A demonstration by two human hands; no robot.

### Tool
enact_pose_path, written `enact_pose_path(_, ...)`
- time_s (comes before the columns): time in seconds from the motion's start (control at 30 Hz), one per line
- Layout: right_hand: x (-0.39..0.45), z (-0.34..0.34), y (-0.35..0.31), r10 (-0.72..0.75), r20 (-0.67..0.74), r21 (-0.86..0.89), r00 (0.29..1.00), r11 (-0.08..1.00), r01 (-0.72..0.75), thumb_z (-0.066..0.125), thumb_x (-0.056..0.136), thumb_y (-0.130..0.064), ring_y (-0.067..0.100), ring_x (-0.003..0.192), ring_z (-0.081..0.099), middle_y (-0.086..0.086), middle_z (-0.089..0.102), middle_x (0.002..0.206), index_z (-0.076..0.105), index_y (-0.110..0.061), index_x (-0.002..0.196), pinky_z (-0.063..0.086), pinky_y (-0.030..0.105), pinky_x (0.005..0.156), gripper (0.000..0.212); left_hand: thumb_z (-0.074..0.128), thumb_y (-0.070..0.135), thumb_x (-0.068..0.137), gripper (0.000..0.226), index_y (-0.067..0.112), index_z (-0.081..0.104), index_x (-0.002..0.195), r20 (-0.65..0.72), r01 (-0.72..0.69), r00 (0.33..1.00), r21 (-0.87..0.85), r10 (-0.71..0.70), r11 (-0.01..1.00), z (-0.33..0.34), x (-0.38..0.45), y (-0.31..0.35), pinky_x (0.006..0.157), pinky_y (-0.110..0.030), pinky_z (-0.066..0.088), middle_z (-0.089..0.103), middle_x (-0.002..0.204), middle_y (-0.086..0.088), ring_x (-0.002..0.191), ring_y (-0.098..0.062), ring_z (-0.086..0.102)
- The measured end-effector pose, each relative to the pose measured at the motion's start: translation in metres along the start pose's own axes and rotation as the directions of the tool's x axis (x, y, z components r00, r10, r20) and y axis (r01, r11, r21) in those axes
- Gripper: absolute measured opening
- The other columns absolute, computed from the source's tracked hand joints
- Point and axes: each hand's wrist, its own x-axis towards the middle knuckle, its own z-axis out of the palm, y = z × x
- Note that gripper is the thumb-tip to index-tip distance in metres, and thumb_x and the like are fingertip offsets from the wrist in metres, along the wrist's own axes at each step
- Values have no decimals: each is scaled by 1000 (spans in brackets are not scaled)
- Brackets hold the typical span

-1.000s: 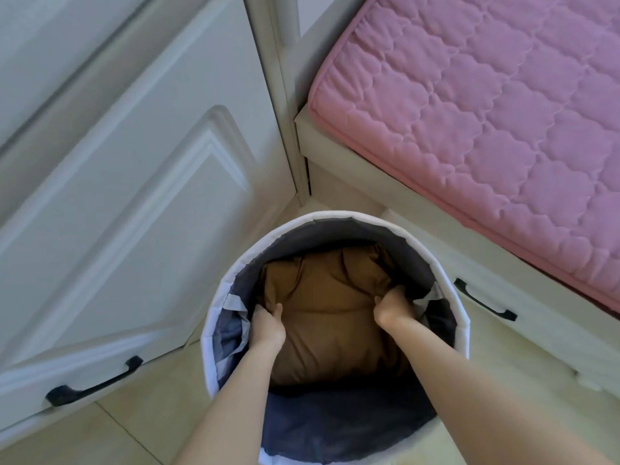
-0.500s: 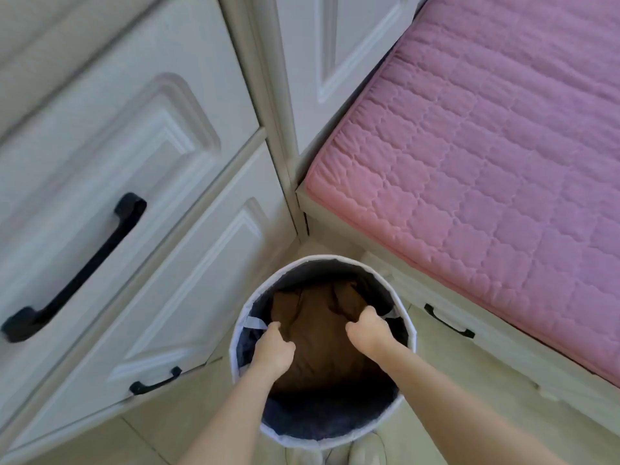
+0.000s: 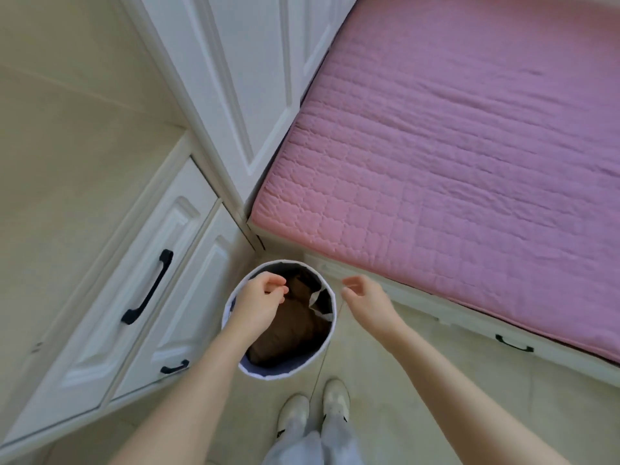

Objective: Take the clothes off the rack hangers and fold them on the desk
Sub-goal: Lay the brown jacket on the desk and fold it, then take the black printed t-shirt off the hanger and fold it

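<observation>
While 2 hands hover, left hand [image 3: 260, 302], right hand [image 3: 365, 297], 1 basket [image 3: 330, 317], 1 brown garment [image 3: 292, 330]

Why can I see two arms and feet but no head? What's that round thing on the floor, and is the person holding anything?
The camera sits on the person's head and looks down, so you see only their own arms and shoes. The round thing is a laundry basket standing on the floor between a white cabinet and a bed with a pink mattress. Inside the basket lies a brown cloth. The left hand hangs above the basket and the right hand beside it. Both have loosely curled fingers and seem to hold nothing, though a thin dark line runs down near the right hand; I can't tell what it is.
</observation>
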Motion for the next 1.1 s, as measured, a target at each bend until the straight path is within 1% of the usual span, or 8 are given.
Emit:
enact_pose_path(0.17,-106,-54,0,15,-183,120,983,993,7,49,97,-22,10,108,55,-4,60,114,57,-17,125,41,23,87,30,54,18,96,17,31,64,102,136,-213,971,130,196,968,5,-90,71,91,-34,52,70,97,13,95,-7,66)
enact_pose_path(0.3,-181,-86,10,48,-325,213,944,977,23,51,97,-21,7,103,55,-5,61,113,59,-15,123,38,18,86,27,52,19,96,18,32,63,97,212,-339,931,191,298,921,19,-159,112,76,-19,46,70,93,12,91,-5,65)
enact_pose_path(0.47,-277,-114,44,128,-497,345,858,937,60,53,96,-18,7,99,56,-7,62,108,61,-14,118,39,15,83,23,53,15,96,16,27,63,98,378,-523,823,216,423,824,62,-247,144,78,-25,50,71,88,11,86,-7,65)
enact_pose_path(0.57,-344,-128,82,240,-606,451,758,889,80,54,96,-21,7,99,58,-6,65,108,62,-17,117,45,21,90,22,53,16,96,15,27,64,99,507,-644,718,226,476,731,102,-297,153,72,-27,50,71,85,10,81,-7,65)
enact_pose_path(0.67,-395,-135,115,330,-674,512,661,854,96,54,96,-22,6,101,58,-7,64,110,61,-17,119,44,19,89,25,53,15,96,15,26,63,100,614,-726,619,209,490,655,137,-336,157,69,-30,53,70,83,8,76,-11,65)
enact_pose_path(0.8,-483,-132,174,457,-733,575,504,812,99,53,97,-23,4,100,57,-7,64,109,61,-17,119,40,4,78,24,54,14,94,16,27,63,95,745,-820,460,148,483,552,196,-407,148,59,-13,46,70,83,6,76,-10,64)
enact_pose_path(0.87,-522,-125,201,506,-736,600,450,795,88,53,97,-23,2,99,57,-8,64,108,61,-18,119,39,0,75,24,54,14,94,18,29,63,92,779,-832,421,128,464,540,217,-438,139,56,-7,42,70,83,6,78,-10,63)
enact_pose_path(1.1,-701,-101,319,667,-711,695,221,715,76,51,97,-28,5,101,58,-6,66,108,60,-22,119,38,7,73,25,54,11,93,20,29,63,91,909,-854,221,5,354,520,308,-601,67,54,-8,42,69,80,8,78,-12,64)
